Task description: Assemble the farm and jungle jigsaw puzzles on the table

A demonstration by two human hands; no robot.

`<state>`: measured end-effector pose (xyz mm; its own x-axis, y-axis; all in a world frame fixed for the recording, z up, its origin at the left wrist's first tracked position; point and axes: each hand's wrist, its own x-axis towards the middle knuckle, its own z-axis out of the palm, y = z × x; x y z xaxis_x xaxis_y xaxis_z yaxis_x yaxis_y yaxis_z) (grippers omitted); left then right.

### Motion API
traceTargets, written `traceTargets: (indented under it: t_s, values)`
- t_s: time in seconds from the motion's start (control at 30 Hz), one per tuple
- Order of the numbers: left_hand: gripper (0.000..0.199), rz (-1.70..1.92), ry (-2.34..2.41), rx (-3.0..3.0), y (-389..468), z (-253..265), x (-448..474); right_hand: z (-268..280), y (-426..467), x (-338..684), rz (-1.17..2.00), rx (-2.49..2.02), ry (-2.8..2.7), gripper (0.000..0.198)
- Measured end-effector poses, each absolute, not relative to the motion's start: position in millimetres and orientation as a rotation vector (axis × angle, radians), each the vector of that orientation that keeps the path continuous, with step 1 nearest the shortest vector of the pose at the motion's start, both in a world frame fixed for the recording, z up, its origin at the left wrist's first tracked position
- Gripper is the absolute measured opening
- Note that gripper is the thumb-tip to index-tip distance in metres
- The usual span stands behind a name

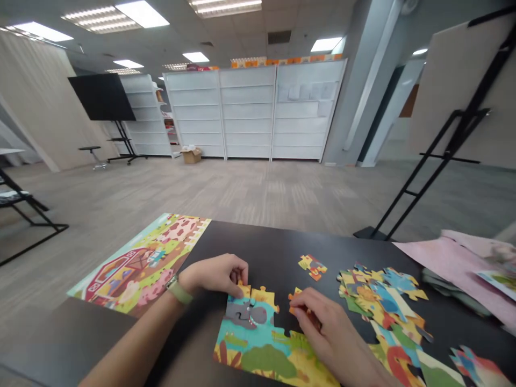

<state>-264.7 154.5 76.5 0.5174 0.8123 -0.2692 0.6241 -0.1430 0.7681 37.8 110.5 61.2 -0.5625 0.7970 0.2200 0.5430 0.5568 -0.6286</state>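
A partly joined jigsaw puzzle (262,344) lies on the black table in front of me, showing a grey hippo, teal water and green bushes. At its upper left corner, my left hand (220,273) has curled fingers and thumb on a yellow-topped puzzle piece (244,291). My right hand (328,328) pinches a small yellow-orange puzzle piece (294,296) just right of the hippo, above a gap in the joined part. This hand covers some of the puzzle's right side. One loose yellow and orange piece (313,267) rests farther back.
Loose puzzle pieces (379,301) are heaped at the right. A farm picture sheet (141,269) lies on the left, partly behind my left wrist. Pink cloth or paper (455,263) covers the right edge of the table (258,236). A black-legged stand (427,172) rises beyond it.
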Motion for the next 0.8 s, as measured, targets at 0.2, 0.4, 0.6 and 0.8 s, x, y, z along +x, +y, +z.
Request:
traceTargets:
  t_s: [0.2, 0.4, 0.6, 0.8]
  values:
    - [0.014, 0.227, 1.193, 1.942, 153, 80, -263, 62, 108, 38, 0.703, -1.099, -2.377, 0.022]
    - [0.016, 0.231, 1.196, 2.016, 150, 84, -257, 60, 106, 37, 0.714, -1.101, -2.387, 0.021]
    - [0.027, 0.197, 1.261, 2.051, 148, 85, -259, 61, 106, 37, 0.712, -1.128, -2.402, 0.022]
    - [0.05, 0.178, 1.281, 2.09, 145, 90, -256, 67, 98, 37, 0.661, -1.101, -2.491, 0.02]
